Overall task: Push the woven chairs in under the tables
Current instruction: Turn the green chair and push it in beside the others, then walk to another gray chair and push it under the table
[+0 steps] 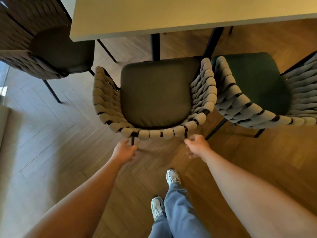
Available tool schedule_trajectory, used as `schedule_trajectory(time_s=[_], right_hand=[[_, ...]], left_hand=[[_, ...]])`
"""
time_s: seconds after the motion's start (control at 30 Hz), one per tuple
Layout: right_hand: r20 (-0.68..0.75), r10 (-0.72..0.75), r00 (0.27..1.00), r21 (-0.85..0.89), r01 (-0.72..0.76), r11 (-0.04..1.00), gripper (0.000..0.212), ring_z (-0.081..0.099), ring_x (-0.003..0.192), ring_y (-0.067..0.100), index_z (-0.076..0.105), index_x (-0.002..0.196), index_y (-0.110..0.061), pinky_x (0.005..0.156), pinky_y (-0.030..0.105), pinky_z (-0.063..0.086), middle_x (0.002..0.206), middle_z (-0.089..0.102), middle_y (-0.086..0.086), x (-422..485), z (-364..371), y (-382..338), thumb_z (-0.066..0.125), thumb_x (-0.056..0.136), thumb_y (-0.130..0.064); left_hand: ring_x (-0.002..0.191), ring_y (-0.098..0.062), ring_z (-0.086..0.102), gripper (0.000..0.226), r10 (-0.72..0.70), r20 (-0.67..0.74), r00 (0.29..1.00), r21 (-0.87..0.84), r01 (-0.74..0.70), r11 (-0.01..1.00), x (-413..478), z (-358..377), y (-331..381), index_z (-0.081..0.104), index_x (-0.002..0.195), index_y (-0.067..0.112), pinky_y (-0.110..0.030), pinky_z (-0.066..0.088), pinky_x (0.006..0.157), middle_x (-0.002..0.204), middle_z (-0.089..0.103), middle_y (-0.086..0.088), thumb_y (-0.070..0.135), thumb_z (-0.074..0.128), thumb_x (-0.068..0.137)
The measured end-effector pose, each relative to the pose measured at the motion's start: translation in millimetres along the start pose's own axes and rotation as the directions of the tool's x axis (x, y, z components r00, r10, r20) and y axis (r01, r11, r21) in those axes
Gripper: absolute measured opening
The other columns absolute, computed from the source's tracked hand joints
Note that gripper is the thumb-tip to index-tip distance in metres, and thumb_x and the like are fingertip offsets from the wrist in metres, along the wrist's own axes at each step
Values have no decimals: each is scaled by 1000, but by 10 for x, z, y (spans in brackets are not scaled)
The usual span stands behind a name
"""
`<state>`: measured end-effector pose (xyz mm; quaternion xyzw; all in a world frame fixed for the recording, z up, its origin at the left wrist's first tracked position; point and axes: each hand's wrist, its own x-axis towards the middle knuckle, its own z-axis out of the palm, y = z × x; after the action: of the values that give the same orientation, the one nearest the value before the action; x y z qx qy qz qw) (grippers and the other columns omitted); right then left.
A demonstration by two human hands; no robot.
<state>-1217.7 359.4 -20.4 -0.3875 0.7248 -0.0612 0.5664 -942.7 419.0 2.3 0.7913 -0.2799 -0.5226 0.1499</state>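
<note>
Woven chair (154, 93), middle one of three, standing at the table (137, 14) edge, not yet pushed under.

Our fingers are lying loosely apart and gripping nothing. The left fingertips (134, 148) are hovering just beside the black rear leg (132, 141), and the right fingertips (187, 142) are at the frame post below the back rim. We cannot tell contact because both hands are blurred. Left hand (125, 150) and right hand (198, 146) are sitting one at each rear corner. We judge this keeps the push square, so the chair avoids the green-seated chair (253, 86) close against its right arm. A table leg (155, 47) is standing at the seat's front edge and may be limiting travel.
</note>
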Motion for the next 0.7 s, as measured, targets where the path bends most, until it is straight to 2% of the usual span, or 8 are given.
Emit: schedule_trajectory(time_s=[0.07,0.13,0.23,0.3,0.47,0.57,0.63,0.7], right_hand=[[69,-23,997,-193,36,980,45,70,90,23,47,144,-15,75,36,62,113,65,7,-218,18,152,55,102,-28],[106,-35,994,-292,65,954,43,70,91,22,49,142,-14,75,33,61,110,64,5,-467,19,320,54,102,-29],[103,-33,994,-346,67,936,39,71,92,23,53,137,-12,67,29,58,111,62,4,-874,-43,597,53,102,-29],[94,-22,995,-376,55,925,37,70,90,23,54,135,-12,59,25,54,115,62,6,-1167,-114,821,54,102,-29],[69,25,997,-369,2,929,35,63,87,23,54,134,-10,55,24,46,110,59,8,-1841,-331,1378,55,102,-25],[62,51,997,-329,-28,944,35,53,72,12,55,132,-10,54,23,40,101,57,3,-2112,-452,1752,56,101,-25],[35,54,998,-276,-42,960,36,47,65,7,57,132,-10,54,22,37,99,56,2,-2244,-558,2041,58,100,-26],[-15,58,998,-219,-60,974,35,55,73,12,58,130,-11,56,22,41,107,57,5,-2360,-711,2315,59,99,-28]], left_hand=[[97,-26,69,44,38,91,995,165,-52,985,-183,24,-96,50,141,12,-32,59,74,110,66,-10,17,59,98],[95,-24,69,41,92,161,983,309,-139,941,-365,31,-209,53,138,15,-28,57,73,112,67,-11,18,58,98],[104,-23,67,48,123,211,970,469,-211,858,-669,7,-393,52,141,18,-35,57,87,123,66,-11,25,60,94],[108,-26,65,45,118,229,966,503,-221,836,-913,16,-519,56,137,16,-40,54,95,122,66,-11,25,60,93],[105,-26,67,41,89,320,943,570,-266,777,-1522,231,-795,61,131,15,-38,54,96,114,70,-11,21,61,91],[103,-21,67,42,78,401,913,596,-324,735,-1765,451,-875,60,132,17,-38,54,97,115,68,-7,22,62,90],[97,-16,67,41,91,435,896,591,-360,722,-1908,619,-864,59,131,19,-33,54,92,112,68,-4,22,62,91],[89,-9,66,39,99,463,881,594,-391,703,-2009,769,-819,59,131,19,-23,53,80,108,67,-1,21,61,92]])
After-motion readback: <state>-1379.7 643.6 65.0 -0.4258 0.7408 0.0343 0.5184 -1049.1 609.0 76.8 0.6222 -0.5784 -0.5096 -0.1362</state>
